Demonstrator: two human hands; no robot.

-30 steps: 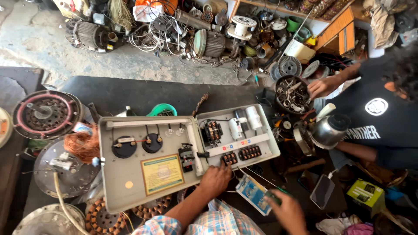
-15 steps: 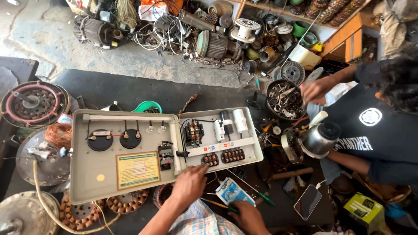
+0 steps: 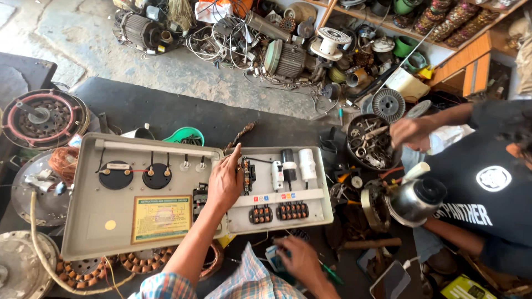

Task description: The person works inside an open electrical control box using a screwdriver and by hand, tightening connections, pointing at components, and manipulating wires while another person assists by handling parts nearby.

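Two round black gauges (image 3: 136, 175), two black terminal blocks (image 3: 277, 212), one yellow label (image 3: 162, 218).

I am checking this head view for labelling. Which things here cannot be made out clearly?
- Right hand: what it holds is mostly covered by the fingers and blurred.
- Left hand: it covers the parts at the hinge of the open control box.
- Yellow label in the lid: too small to tell.
- Co-worker's metal kettle hides the motor part behind it.
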